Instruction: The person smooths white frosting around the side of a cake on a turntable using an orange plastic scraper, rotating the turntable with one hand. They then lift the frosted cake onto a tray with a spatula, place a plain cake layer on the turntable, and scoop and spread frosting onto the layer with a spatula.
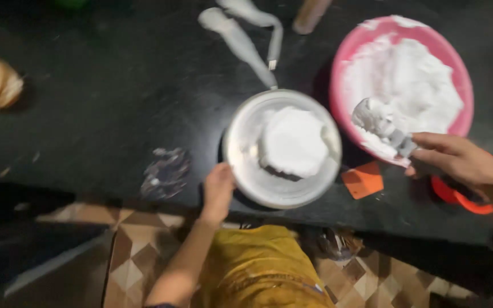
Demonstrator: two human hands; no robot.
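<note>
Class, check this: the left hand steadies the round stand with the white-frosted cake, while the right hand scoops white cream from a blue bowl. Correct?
Not quite: the head view shows the bowl is pink, not blue. The left hand steadies the stand under the cake; the right hand scoops cream.
</note>
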